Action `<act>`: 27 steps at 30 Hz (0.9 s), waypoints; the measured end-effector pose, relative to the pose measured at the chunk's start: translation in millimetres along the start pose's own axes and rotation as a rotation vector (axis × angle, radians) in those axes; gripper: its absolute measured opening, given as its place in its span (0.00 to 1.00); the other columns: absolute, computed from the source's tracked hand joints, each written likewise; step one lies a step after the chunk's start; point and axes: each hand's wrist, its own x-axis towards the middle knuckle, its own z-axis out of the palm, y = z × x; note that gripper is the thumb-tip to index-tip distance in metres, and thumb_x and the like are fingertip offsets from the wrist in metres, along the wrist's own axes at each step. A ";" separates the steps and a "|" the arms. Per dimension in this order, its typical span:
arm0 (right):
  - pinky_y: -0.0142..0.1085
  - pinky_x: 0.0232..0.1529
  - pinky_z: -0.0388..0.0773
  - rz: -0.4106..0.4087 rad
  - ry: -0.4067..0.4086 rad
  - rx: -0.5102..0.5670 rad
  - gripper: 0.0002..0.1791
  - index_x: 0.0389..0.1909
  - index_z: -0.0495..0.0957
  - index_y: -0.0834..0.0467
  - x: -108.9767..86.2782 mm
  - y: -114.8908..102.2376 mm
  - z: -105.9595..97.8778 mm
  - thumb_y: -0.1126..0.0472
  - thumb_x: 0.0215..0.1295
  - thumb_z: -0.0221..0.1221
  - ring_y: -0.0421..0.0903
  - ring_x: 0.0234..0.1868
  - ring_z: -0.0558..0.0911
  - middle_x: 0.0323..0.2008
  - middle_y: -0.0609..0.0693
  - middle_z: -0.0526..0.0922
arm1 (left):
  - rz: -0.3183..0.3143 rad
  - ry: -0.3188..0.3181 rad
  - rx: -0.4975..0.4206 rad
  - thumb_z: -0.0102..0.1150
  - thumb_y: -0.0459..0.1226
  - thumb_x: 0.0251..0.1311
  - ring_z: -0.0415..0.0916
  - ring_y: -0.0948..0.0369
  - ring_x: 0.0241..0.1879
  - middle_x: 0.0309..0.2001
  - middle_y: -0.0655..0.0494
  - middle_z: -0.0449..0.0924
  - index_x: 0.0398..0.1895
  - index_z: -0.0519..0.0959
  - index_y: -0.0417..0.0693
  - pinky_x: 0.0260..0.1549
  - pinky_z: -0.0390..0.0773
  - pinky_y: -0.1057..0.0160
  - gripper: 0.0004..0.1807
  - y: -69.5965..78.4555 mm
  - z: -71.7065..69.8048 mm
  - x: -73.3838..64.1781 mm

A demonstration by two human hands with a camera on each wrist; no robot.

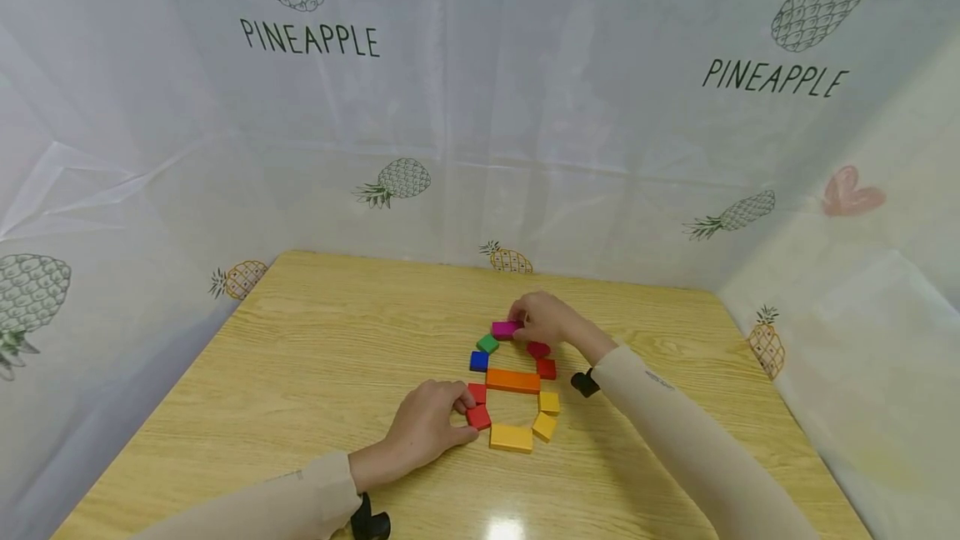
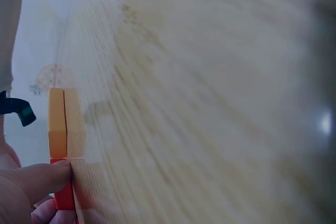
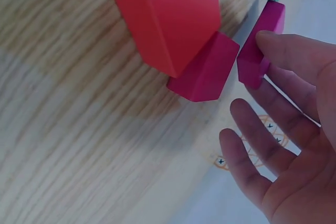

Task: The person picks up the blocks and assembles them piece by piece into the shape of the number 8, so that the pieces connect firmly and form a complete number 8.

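Small coloured blocks lie on the table in a figure-eight outline. My right hand [image 1: 546, 319] pinches the long magenta block [image 3: 258, 45] at the top, thumb on one side and fingers on the other. Close beside it are a crimson block [image 3: 207, 72] and a red block [image 3: 173, 19]. On the lower left, my left hand [image 1: 427, 423] pinches the lower red block [image 1: 478, 417] between thumb and fingers. Another red block [image 1: 477, 392] sits just above that one, by the fingertips. In the left wrist view, the yellow block [image 2: 56, 121] stands beyond my thumb.
An orange bar [image 1: 513, 381] crosses the middle of the outline. Green [image 1: 487, 343] and blue [image 1: 479, 361] blocks form its upper left, two small yellow blocks [image 1: 549, 403] its lower right. A pineapple-printed sheet [image 1: 525, 107] hangs behind the wooden table [image 1: 337, 340].
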 end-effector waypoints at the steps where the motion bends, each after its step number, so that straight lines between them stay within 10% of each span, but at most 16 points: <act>1: 0.42 0.47 0.81 0.006 -0.004 0.001 0.11 0.49 0.87 0.58 -1.4 0.1 0.6 0.59 0.69 0.70 0.45 0.39 0.79 0.43 0.49 0.88 | 0.000 -0.002 0.000 0.85 0.44 0.50 0.79 0.67 0.34 0.33 0.66 0.85 0.36 0.85 0.55 0.34 0.78 0.66 0.16 0.1 0.0 0.0; 27: 0.42 0.47 0.81 0.052 -0.021 0.083 0.09 0.45 0.87 0.56 -9.4 3.6 5.8 0.60 0.66 0.72 0.43 0.38 0.81 0.38 0.47 0.87 | -0.013 -0.006 -0.009 0.85 0.43 0.51 0.79 0.66 0.35 0.33 0.65 0.85 0.36 0.85 0.55 0.35 0.77 0.65 0.15 2.0 -2.3 1.8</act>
